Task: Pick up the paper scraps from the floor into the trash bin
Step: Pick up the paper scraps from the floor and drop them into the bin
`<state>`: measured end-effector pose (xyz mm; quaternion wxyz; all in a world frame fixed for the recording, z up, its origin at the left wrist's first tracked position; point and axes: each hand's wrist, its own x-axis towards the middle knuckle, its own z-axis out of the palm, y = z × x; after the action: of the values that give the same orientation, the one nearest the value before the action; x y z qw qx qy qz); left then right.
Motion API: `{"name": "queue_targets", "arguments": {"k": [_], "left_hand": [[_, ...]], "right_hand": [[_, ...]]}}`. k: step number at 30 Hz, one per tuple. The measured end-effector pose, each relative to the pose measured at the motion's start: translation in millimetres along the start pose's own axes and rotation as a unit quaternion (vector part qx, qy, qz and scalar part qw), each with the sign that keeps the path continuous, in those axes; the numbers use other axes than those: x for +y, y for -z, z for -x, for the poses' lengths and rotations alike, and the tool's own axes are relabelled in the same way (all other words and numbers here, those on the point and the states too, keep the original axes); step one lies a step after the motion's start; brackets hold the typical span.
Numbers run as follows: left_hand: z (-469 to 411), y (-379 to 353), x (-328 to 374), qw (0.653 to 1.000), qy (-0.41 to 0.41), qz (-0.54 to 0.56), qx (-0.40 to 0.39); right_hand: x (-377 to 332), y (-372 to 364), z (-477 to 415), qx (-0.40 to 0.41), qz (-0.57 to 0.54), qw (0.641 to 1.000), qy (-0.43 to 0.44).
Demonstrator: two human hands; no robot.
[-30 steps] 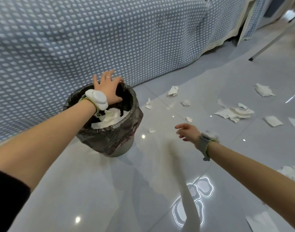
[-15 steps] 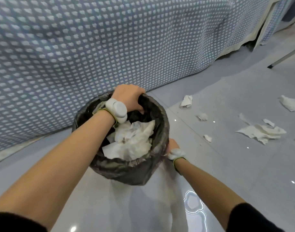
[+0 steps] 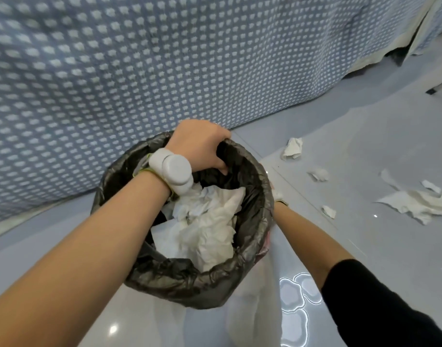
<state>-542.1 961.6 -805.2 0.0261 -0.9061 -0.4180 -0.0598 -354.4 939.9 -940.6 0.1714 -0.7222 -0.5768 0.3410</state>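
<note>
Blue fabric dotted with white (image 3: 114,71) hangs down to the floor across the left and back of the view. One bare left forearm reaches in from the lower left, and one bulky white wrist device (image 3: 173,172) sits on its wrist. The left hand (image 3: 199,144) is closed over the far rim of the one round trash bin lined with a black plastic bag (image 3: 189,284); its fingers curl tightly round the rim and liner, with one digit pressed against the inside of the bag. The bin stands between the two arms, near the fabric, its round mouth turned up toward the camera and its long axis running roughly top to bottom; whether its base touches the glossy grey tiled floor (image 3: 365,246) cannot be told. One heap of crumpled white paper (image 3: 209,221) fills the inside. The right forearm (image 3: 307,229) meets the bin's right wall, where the right hand is hidden behind it, so its fingers cannot be judged. Right of the bin, six white paper scraps lie on the floor: one crumpled piece (image 3: 293,148) farthest back, two small bits (image 3: 318,174) (image 3: 328,211), a strip (image 3: 387,179), a small torn piece (image 3: 431,186) and one large rumpled sheet (image 3: 415,204). One black sleeve (image 3: 380,309) covers the right upper arm.
</note>
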Motion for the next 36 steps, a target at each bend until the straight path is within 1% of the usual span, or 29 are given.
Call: {"name": "queue_targets", "arguments": {"k": [1, 2, 3, 5, 8, 10, 11, 13, 15, 17, 19, 22, 24, 27, 31, 36], "left_hand": [[-1, 0, 0, 1.0, 0.001, -0.001, -0.001], [-1, 0, 1, 1.0, 0.003, -0.001, -0.002], [-1, 0, 3, 1.0, 0.004, -0.002, -0.003], [0, 0, 5, 1.0, 0.006, -0.006, 0.003], [0, 0, 6, 1.0, 0.01, -0.007, 0.007], [0, 0, 7, 1.0, 0.013, -0.009, 0.012], [0, 0, 8, 1.0, 0.014, -0.01, 0.016], [0, 0, 8, 1.0, 0.017, -0.011, 0.019], [1, 0, 8, 0.999, 0.021, -0.015, 0.021], [3, 0, 9, 0.999, 0.024, -0.016, 0.022], [4, 1, 9, 0.999, 0.027, -0.017, 0.023], [5, 1, 11, 0.999, 0.033, -0.013, 0.021], [5, 1, 12, 0.999, 0.034, -0.011, 0.024], [7, 1, 13, 0.999, 0.036, -0.011, 0.026], [7, 1, 14, 0.999, 0.037, -0.008, 0.027], [7, 0, 14, 0.999, 0.032, -0.008, 0.03]], "right_hand": [[10, -3, -3, 0.02, 0.031, 0.999, 0.006], [21, -6, -6, 0.078, 0.043, 0.995, 0.036], [32, -5, -9, 0.095, 0.037, 0.994, 0.03], [54, 10, -10, 0.126, 0.049, 0.991, -0.001], [83, 51, 6, 0.203, 0.069, 0.976, -0.046], [106, 75, 23, 0.247, 0.108, 0.96, -0.071], [117, 84, 31, 0.252, 0.134, 0.954, -0.09], [140, 95, 45, 0.233, 0.185, 0.948, -0.115], [156, 97, 57, 0.164, 0.231, 0.95, -0.132], [168, 90, 65, 0.085, 0.271, 0.95, -0.128], [171, 79, 66, 0.048, 0.293, 0.948, -0.113], [165, 68, 61, 0.045, 0.306, 0.944, -0.114], [165, 67, 57, 0.044, 0.288, 0.949, -0.123], [170, 72, 59, 0.055, 0.216, 0.964, -0.142], [174, 83, 64, 0.111, 0.137, 0.969, -0.175], [171, 69, 75, 0.092, 0.138, 0.978, -0.131]]}}
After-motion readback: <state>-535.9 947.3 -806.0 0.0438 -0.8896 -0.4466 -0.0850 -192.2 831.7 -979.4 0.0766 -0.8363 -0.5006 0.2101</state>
